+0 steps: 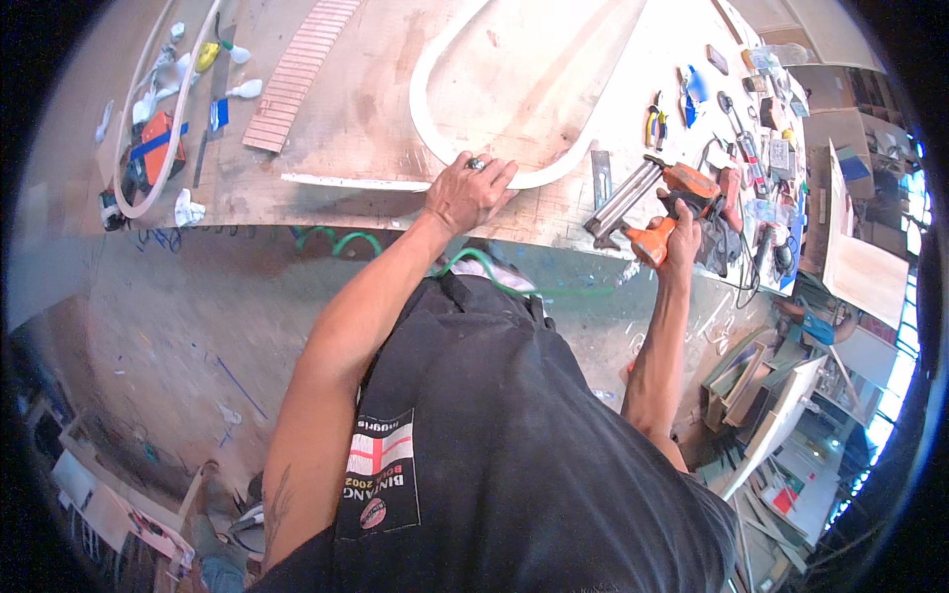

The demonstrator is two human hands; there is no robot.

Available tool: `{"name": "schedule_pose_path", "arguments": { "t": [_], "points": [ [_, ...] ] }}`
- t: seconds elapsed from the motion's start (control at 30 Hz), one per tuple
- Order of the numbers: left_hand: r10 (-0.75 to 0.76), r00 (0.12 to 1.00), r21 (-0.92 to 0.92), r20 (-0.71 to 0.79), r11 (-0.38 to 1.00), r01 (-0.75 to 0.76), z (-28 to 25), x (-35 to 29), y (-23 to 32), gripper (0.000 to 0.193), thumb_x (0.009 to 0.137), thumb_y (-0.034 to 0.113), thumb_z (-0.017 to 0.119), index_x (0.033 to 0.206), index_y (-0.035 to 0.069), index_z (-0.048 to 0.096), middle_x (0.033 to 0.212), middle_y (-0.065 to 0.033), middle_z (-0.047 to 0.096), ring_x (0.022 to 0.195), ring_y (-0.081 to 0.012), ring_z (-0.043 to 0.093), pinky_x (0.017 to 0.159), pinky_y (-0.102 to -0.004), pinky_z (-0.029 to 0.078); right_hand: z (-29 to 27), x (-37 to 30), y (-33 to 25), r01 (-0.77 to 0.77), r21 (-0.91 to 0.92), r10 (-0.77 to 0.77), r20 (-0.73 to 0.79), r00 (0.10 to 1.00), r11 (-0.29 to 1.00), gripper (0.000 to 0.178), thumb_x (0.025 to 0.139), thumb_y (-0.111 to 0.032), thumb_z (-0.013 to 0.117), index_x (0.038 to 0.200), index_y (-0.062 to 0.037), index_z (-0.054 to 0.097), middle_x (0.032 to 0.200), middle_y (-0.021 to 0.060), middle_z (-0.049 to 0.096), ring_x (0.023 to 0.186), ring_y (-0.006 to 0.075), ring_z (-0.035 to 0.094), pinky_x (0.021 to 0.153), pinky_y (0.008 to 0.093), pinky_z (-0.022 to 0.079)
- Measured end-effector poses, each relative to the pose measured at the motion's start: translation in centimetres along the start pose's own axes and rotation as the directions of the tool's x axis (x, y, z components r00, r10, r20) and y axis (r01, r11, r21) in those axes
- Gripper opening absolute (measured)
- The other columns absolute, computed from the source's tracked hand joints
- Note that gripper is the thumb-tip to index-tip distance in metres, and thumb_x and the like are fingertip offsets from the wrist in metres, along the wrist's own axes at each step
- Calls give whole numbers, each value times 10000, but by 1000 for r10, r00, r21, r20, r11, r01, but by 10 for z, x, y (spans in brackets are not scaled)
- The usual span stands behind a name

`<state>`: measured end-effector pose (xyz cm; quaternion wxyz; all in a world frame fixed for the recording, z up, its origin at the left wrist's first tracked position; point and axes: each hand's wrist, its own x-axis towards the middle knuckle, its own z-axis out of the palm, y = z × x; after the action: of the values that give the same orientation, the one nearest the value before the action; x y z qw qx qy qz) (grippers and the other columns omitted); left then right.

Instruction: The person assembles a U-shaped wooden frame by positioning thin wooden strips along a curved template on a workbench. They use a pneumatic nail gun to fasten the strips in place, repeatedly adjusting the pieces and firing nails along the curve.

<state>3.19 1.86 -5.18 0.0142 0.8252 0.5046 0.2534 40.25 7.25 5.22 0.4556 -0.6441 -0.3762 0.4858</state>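
My left hand point(471, 194), with a ring on one finger, is closed over the near bend of a white U-shaped strip point(420, 99) on the worktable. A thin straight white strip point(346, 184) runs left from under this hand along the near table edge. My right hand point(682, 240) is wrapped round the handle of an orange and black nail gun point(692, 182), held over the front edge of the table. Its grey metal magazine point(629, 198) points left, toward the curved strip but apart from it. My left fingertips are partly hidden.
A ribbed pinkish strip point(301, 74) and another looped strip point(122, 148) around an orange tool point(158, 146) lie left. Pliers point(654, 123), a flat metal bar point(601, 178) and assorted tools crowd the right. A green coiled hose point(361, 240) hangs below the edge. Other people are partly visible.
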Motion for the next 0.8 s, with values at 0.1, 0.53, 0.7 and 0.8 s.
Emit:
{"name": "schedule_pose_path", "arguments": {
  "t": [0.1, 0.53, 0.7, 0.8],
  "points": [
    [26, 998, 28, -65, 999, -24, -4, 3, -1, 506, 890, 332, 796, 1318, 74, 720, 1030, -54, 692, 1013, -227, 688, 878, -408, 510, -28, 46, 49, 15, 185, 2, -92, 996, 983, 356, 1070, -213, 578, 1306, 52, 603, 1136, 137, 744, 622, 173, 669, 524, 382, 642],
    [-55, 994, 57, -94, 997, 61, -4, 19, 10, 326, 782, 387, 872, 901, 115, 736, 960, -51, 701, 884, -258, 694, 845, -444, 498, -82, 103, 178, 34, 209, 6, -188, 982, 977, 409, 1102, -371, 597, 1224, 14, 655, 1023, 125, 739, 841, 231, 734, 726, 398, 630],
    [-198, 977, 134, -75, 969, 207, -2, 30, 21, 379, 694, 473, 890, 692, 129, 731, 835, -49, 718, 795, -265, 667, 789, -429, 451, -69, 88, 160, -135, -366, -6, -359, 933, 921, 638, 1031, -588, 652, 968, 44, 702, 824, 93, 682, 729, 177, 667, 626, 357, 522],
    [-195, 980, 124, -36, 972, 198, -3, 46, 27, 420, 689, 532, 865, 677, 125, 760, 848, -67, 747, 727, -278, 652, 815, -471, 416, -84, 86, 165, -223, -481, 5, -412, 911, 848, 715, 1005, -638, 657, 885, 64, 712, 819, 148, 705, 774, 229, 710, 660, 383, 536]
  ]
}}
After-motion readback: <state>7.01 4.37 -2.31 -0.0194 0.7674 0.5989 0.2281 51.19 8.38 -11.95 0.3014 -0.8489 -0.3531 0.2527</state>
